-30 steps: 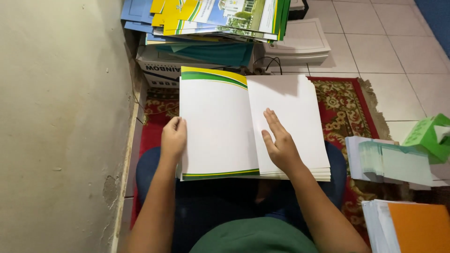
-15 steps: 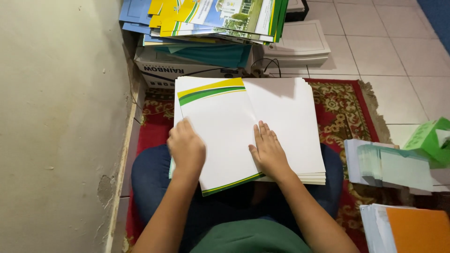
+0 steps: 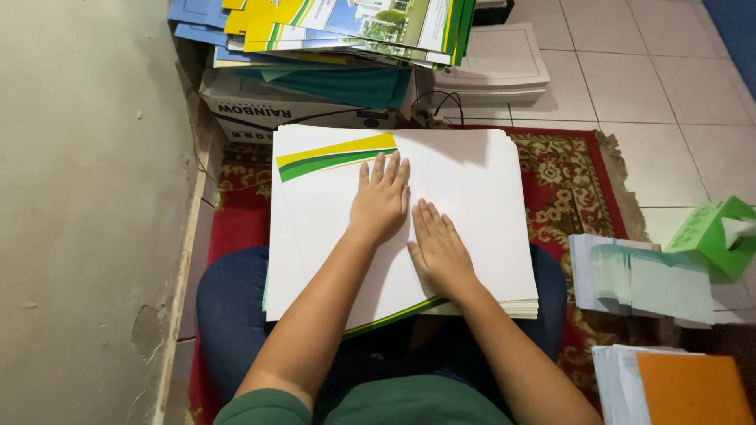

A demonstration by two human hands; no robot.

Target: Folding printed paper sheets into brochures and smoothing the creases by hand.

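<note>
Two hands now flat side by side on white folder (image 3: 331,228), on paper stack (image 3: 480,189) on lap. Left hand (image 3: 381,198) moved to middle beside right hand (image 3: 439,253). Fingers open, pressing fold, gripping nothing.

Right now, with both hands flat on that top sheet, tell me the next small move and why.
Probably slide the left hand outward, pressing the sheet flat along the middle line. Both palms, the right hand included, lie side by side near its centre, and the sheet sits skewed on the stack, its striped corner tilted, so it looks only partly settled.
</note>
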